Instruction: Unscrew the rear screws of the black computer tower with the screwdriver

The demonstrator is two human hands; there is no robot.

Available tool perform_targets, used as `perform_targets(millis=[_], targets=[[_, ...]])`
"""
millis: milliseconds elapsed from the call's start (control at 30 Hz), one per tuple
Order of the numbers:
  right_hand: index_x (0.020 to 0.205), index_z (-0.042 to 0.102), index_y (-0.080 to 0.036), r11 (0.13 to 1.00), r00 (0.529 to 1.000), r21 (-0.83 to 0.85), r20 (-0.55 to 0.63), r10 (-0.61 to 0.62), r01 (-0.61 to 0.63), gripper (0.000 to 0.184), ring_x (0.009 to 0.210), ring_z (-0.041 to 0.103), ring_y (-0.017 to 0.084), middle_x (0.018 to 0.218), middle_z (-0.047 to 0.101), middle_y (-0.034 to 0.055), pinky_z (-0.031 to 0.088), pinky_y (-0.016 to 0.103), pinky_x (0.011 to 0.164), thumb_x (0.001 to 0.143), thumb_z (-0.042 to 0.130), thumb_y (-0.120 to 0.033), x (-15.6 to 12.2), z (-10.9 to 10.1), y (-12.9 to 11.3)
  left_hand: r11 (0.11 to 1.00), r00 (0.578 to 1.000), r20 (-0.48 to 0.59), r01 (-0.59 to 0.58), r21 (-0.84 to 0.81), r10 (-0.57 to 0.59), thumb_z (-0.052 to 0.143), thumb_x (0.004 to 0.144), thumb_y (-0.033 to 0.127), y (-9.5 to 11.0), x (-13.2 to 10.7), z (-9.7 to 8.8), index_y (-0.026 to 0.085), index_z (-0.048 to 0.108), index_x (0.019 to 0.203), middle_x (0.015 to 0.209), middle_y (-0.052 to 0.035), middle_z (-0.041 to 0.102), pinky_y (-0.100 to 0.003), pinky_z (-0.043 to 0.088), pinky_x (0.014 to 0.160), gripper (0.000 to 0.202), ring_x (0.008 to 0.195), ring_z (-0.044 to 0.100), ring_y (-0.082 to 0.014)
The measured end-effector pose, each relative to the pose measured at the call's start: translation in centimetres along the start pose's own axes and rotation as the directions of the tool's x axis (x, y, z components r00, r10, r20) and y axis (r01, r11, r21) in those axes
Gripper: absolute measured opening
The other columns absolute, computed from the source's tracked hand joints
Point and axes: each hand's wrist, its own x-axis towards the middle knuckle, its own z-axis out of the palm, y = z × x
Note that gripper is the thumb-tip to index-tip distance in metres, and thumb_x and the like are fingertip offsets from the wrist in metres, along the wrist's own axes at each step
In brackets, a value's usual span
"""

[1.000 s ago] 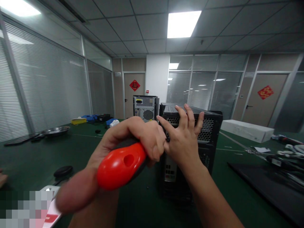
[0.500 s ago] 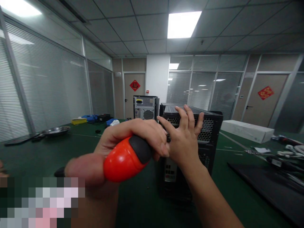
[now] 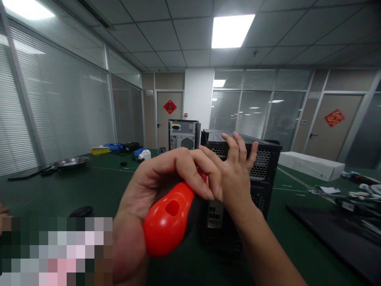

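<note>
I have the glossy red, rounded tool handle with black grip sections (image 3: 168, 222) in the left hand (image 3: 149, 180), close to my camera, its small hole facing me. That hand is curled, fingers bent over the handle's upper end and thumb along its lower left; the fingers hide the far end, so I can't tell what it meets. Just to the handle's right and farther from me, the right hand (image 3: 235, 174) has its fingers spread against the back of the upright black computer case with honeycomb mesh (image 3: 262, 182), fingertips near the top edge. In my view the left fingers overlap the right hand; whether they touch, I can't tell.

The case stands on the green desk (image 3: 101, 188). Beyond it, to the left, I see a grey-backed computer tower (image 3: 183, 133). To the case's right lie a long white box (image 3: 311, 163) and, nearer me, a flat black panel (image 3: 324, 234).
</note>
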Motion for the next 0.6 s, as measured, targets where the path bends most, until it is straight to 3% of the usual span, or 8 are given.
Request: perform_targets(millis=[67, 133, 233, 367, 500, 600], targets=[[0.132, 0.065, -0.037, 1.0, 1.0, -0.001, -0.01, 0.015, -0.015, 0.052, 0.149, 0.025, 0.04, 0.154, 0.034, 0.0092, 0.009, 0.072, 0.119, 0.081, 0.075, -0.034, 0.0, 0.1, -0.1, 0.999, 0.995, 0.095, -0.029, -0.019, 0.031, 0.058, 0.097, 0.054, -0.1, -0.1, -0.4, 0.017, 0.066, 0.072, 0.073, -0.0058, 0.067, -0.039, 0.055, 0.079, 0.045, 0.075, 0.067, -0.0217], [0.129, 0.066, -0.038, 0.999, 0.999, 0.005, -0.026, 0.037, -0.037, 0.051, 0.149, 0.026, 0.039, 0.154, 0.035, 0.0071, 0.008, 0.07, 0.12, 0.08, 0.076, -0.032, 0.1, 0.2, -0.2, 0.997, 0.991, 0.113, -0.064, -0.046, 0.068, 0.054, 0.096, 0.062, -0.6, -0.2, -0.9, 0.016, 0.065, 0.071, 0.069, -0.005, 0.064, -0.039, 0.055, 0.08, 0.053, 0.072, 0.065, -0.0205], [0.129, 0.066, -0.039, 0.999, 0.999, 0.018, -0.026, 0.047, -0.046, 0.052, 0.149, 0.026, 0.038, 0.154, 0.034, 0.0065, 0.006, 0.069, 0.121, 0.078, 0.077, -0.033, 0.1, 0.3, -0.3, 0.989, 0.995, 0.026, -0.095, -0.115, 0.099, 0.057, 0.094, 0.064, -1.4, -0.5, -1.1, 0.017, 0.061, 0.075, 0.064, -0.0007, 0.058, -0.035, 0.052, 0.075, 0.051, 0.063, 0.059, -0.0158], [0.129, 0.066, -0.04, 0.999, 0.999, 0.02, -0.026, 0.047, -0.046, 0.053, 0.149, 0.026, 0.038, 0.154, 0.035, 0.0072, 0.005, 0.068, 0.121, 0.077, 0.079, -0.035, 0.1, 0.4, -0.3, 0.982, 0.997, -0.035, -0.077, -0.17, 0.072, 0.064, 0.095, 0.049, -1.9, -0.4, -0.8, 0.021, 0.054, 0.083, 0.058, 0.004, 0.055, -0.03, 0.047, 0.068, 0.032, 0.053, 0.05, -0.0126], [0.128, 0.067, -0.04, 0.999, 0.998, 0.017, -0.033, 0.05, -0.049, 0.052, 0.149, 0.027, 0.038, 0.153, 0.036, 0.0081, 0.005, 0.067, 0.122, 0.078, 0.081, -0.035, 0.1, 0.3, -0.3, 0.982, 0.987, -0.075, -0.147, -0.116, 0.139, 0.068, 0.084, 0.069, -1.5, 0.0, -0.6, 0.021, 0.055, 0.084, 0.059, 0.003, 0.054, -0.033, 0.047, 0.066, 0.05, 0.054, 0.051, -0.0149], [0.128, 0.068, -0.039, 0.999, 0.998, 0.024, -0.032, 0.048, -0.047, 0.052, 0.149, 0.026, 0.038, 0.153, 0.036, 0.0081, 0.005, 0.068, 0.122, 0.077, 0.081, -0.036, 0.1, 0.3, -0.3, 0.99, 0.988, -0.11, -0.121, -0.074, 0.113, 0.06, 0.085, 0.074, -0.9, -0.2, -0.5, 0.019, 0.062, 0.081, 0.072, -0.002, 0.06, -0.037, 0.049, 0.075, 0.056, 0.066, 0.058, -0.0177]])
